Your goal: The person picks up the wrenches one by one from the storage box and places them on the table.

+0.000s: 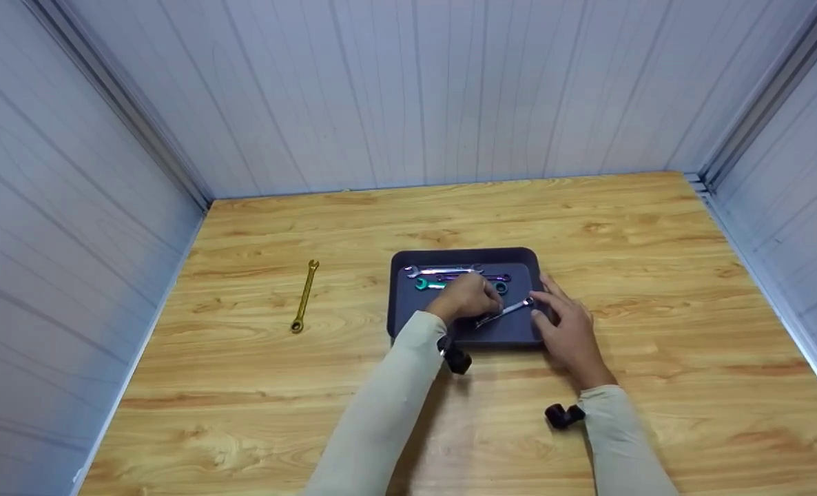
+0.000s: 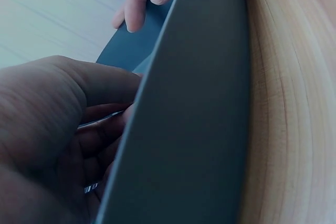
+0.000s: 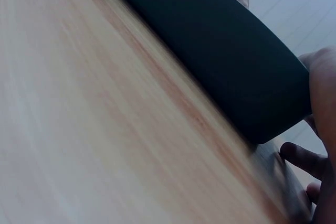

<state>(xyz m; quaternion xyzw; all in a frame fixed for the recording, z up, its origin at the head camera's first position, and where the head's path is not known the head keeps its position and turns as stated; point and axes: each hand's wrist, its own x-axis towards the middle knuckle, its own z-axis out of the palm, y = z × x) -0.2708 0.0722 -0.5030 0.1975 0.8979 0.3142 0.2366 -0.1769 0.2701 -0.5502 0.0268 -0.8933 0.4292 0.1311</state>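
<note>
**Bright Overview, Murky Close-Ups**

Soft, even light fills the head view, giving the walls point(image 1: 381, 89) a bluish-white cast and the wooden tabletop point(image 1: 243, 413) a warm tone. A diffuse shadow falls just right of the left sleeve point(image 1: 388, 406); small highlights glint on the silver wrench point(image 1: 515, 308). Wide-angle stretch splays the side walls outward. Both wrist views run dim and cool, the tray point(image 2: 184, 114) nearly black in the right one, where the tabletop looks washed out and smeared.

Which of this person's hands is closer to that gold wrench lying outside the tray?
The left hand. It reaches into the dark tray, to the right of the gold wrench. The right hand is farther right, at the tray's right edge.
</note>
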